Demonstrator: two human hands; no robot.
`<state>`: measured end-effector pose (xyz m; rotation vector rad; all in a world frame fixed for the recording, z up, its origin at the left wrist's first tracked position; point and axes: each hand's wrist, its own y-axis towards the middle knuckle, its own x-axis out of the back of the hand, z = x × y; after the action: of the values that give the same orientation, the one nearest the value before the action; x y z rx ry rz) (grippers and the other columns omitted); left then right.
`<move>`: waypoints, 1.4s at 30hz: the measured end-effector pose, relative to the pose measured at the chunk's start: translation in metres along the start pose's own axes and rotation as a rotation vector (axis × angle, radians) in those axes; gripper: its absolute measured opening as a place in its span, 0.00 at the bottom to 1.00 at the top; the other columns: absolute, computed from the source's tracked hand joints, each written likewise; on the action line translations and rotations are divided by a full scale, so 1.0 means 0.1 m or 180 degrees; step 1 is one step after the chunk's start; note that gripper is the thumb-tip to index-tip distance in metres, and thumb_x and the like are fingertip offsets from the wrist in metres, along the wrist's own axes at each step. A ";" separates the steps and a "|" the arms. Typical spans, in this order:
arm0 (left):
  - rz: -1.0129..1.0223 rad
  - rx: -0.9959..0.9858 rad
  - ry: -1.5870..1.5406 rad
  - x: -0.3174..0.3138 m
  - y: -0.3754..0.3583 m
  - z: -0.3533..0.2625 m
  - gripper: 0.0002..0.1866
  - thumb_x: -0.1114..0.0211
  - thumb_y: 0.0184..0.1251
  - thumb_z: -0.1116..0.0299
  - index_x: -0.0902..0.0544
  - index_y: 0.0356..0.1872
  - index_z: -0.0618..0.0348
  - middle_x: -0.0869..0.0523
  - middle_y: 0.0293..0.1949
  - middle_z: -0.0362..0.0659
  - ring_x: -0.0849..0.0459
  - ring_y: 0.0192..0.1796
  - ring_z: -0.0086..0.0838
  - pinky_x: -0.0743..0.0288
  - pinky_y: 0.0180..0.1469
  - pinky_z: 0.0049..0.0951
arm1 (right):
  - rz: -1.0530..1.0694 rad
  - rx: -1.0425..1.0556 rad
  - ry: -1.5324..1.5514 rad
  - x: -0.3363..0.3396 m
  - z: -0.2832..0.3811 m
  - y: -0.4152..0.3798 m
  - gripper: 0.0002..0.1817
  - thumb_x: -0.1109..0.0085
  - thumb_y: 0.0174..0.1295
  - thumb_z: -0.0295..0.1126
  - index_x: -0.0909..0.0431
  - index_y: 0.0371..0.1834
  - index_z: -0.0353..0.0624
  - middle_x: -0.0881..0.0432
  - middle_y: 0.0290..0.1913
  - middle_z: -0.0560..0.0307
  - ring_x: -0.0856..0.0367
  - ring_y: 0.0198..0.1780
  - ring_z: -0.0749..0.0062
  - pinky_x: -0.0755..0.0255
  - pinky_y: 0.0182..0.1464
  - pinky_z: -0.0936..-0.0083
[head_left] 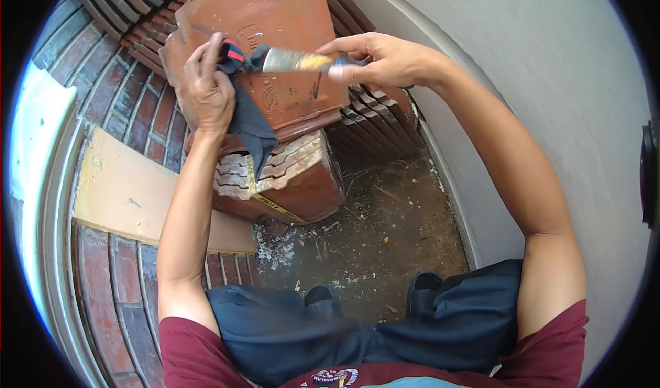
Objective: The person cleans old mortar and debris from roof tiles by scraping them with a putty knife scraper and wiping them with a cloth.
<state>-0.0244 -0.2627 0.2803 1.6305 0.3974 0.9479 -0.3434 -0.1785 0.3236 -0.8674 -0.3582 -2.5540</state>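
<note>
My left hand (206, 89) is closed on a dark grey cloth (253, 123) with red stripes near the fingers. The cloth hangs down over the edge of the roof tiles. My right hand (385, 59) grips a short tube-like object (292, 60), silvery at its left end, yellow in the middle and dark blue near my fingers. Motion smears it, and I cannot tell its exact kind. Its silvery end points at the cloth, close to my left fingers. Both hands are above a large orange roof tile (289, 17) with raised lettering, lying on top of a stack.
A yellow-strapped bundle of tiles (295, 182) stands below the top tile. More dark tiles (378, 120) lean beside the pale wall (522, 65). At left are a brick wall (130, 92) and a beige board (130, 189). White chips litter the concrete floor (385, 237) near my feet.
</note>
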 end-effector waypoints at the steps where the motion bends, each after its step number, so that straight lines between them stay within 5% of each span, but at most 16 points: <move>1: 0.0025 -0.0126 0.0029 0.01 0.03 -0.03 0.27 0.40 0.58 0.85 0.12 0.57 0.50 0.18 0.58 0.53 0.20 0.61 0.45 0.25 0.64 0.37 | -0.0159 0.0070 -0.0185 -0.05 -0.06 0.05 0.27 0.31 0.67 0.44 0.22 0.63 0.39 0.19 0.32 0.60 0.20 0.33 0.78 0.26 0.34 0.74; 2: 0.0100 -0.0163 -0.0217 -0.04 -0.01 0.05 0.30 0.42 0.59 0.87 0.09 0.57 0.42 0.19 0.62 0.52 0.22 0.64 0.45 0.27 0.67 0.37 | -0.0317 0.0138 -0.0367 -0.11 -0.15 0.10 0.24 0.32 0.68 0.43 0.22 0.59 0.38 0.18 0.33 0.58 0.19 0.34 0.75 0.25 0.36 0.71; 3: 0.0195 -0.0271 -0.0315 -0.05 -0.02 0.08 0.21 0.37 0.60 0.81 0.08 0.51 0.49 0.20 0.63 0.52 0.24 0.67 0.49 0.31 0.71 0.44 | -0.0471 0.0201 -0.0546 -0.19 -0.25 0.15 0.22 0.33 0.69 0.43 0.22 0.56 0.36 0.18 0.33 0.55 0.18 0.34 0.73 0.24 0.37 0.69; 5: 0.0180 -0.0468 -0.0245 -0.03 -0.06 0.11 0.11 0.29 0.58 0.71 0.09 0.42 0.58 0.22 0.64 0.55 0.27 0.68 0.55 0.35 0.71 0.51 | -0.0855 0.0394 -0.0903 -0.43 -0.41 0.17 0.20 0.33 0.68 0.39 0.28 0.48 0.34 0.16 0.35 0.40 0.15 0.38 0.53 0.23 0.43 0.59; 7: 0.0151 -0.0386 -0.0226 -0.04 -0.09 0.04 0.11 0.26 0.54 0.65 0.12 0.36 0.61 0.22 0.63 0.58 0.28 0.68 0.58 0.35 0.71 0.53 | -0.0962 0.0374 -0.0748 -0.66 -0.52 0.18 0.21 0.34 0.69 0.41 0.29 0.50 0.34 0.17 0.35 0.39 0.15 0.41 0.52 0.24 0.46 0.58; 9: 0.0103 -0.0351 -0.0180 -0.05 -0.12 0.02 0.14 0.23 0.52 0.62 0.15 0.31 0.61 0.23 0.63 0.60 0.29 0.68 0.59 0.35 0.70 0.54 | -0.0726 -0.0182 -0.0632 -0.80 -0.40 0.16 0.20 0.42 0.76 0.41 0.32 0.51 0.32 0.18 0.30 0.45 0.15 0.27 0.64 0.22 0.27 0.67; 11: 0.0055 -0.0391 -0.0116 -0.09 -0.15 0.07 0.15 0.22 0.51 0.61 0.17 0.28 0.61 0.23 0.63 0.61 0.29 0.68 0.59 0.35 0.69 0.54 | -0.0598 -0.0633 -0.0129 -0.89 -0.21 0.12 0.18 0.44 0.77 0.40 0.34 0.49 0.33 0.19 0.27 0.50 0.18 0.21 0.71 0.24 0.20 0.73; 21: 0.0208 -0.0129 0.0343 -0.07 -0.22 -0.11 0.29 0.20 0.50 0.53 0.18 0.51 0.54 0.28 0.70 0.55 0.35 0.75 0.55 0.42 0.72 0.54 | -0.0767 -0.0547 0.0522 -1.19 -0.15 0.25 0.15 0.48 0.78 0.37 0.37 0.46 0.34 0.20 0.26 0.50 0.17 0.19 0.70 0.23 0.19 0.71; 34: 0.0178 -0.0208 0.0128 -0.12 -0.26 -0.04 0.30 0.22 0.51 0.56 0.20 0.55 0.55 0.30 0.72 0.57 0.37 0.76 0.58 0.43 0.73 0.55 | -0.0975 -0.0520 0.0461 -1.12 -0.02 0.35 0.13 0.49 0.77 0.34 0.38 0.47 0.35 0.21 0.26 0.51 0.19 0.18 0.71 0.23 0.18 0.71; 36: 0.0178 -0.0181 0.0214 -0.13 -0.29 -0.04 0.29 0.24 0.54 0.56 0.20 0.55 0.56 0.31 0.73 0.56 0.37 0.76 0.58 0.43 0.74 0.55 | -0.1163 -0.0279 0.0154 -1.21 -0.16 0.39 0.15 0.47 0.74 0.33 0.37 0.48 0.31 0.18 0.31 0.34 0.15 0.30 0.46 0.21 0.35 0.55; 39: 0.0119 -0.0151 0.0135 -0.14 -0.25 -0.02 0.29 0.26 0.57 0.55 0.20 0.59 0.54 0.31 0.73 0.56 0.38 0.77 0.58 0.44 0.74 0.55 | -0.1146 -0.0257 0.0101 -1.28 -0.16 0.34 0.15 0.47 0.72 0.32 0.37 0.48 0.30 0.17 0.34 0.23 0.14 0.36 0.29 0.21 0.45 0.45; 42: 0.0227 -0.0283 0.0432 -0.10 -0.23 -0.10 0.30 0.28 0.61 0.56 0.20 0.65 0.48 0.32 0.75 0.56 0.38 0.77 0.58 0.45 0.75 0.56 | -0.1241 -0.0450 0.0661 -1.06 0.03 0.35 0.20 0.48 0.73 0.32 0.39 0.59 0.29 0.15 0.33 0.33 0.13 0.23 0.52 0.18 0.25 0.58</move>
<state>-0.0325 -0.2564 0.2557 1.5130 0.3860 1.1188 -0.2495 -0.1762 0.2631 -0.6175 -0.3101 -3.0292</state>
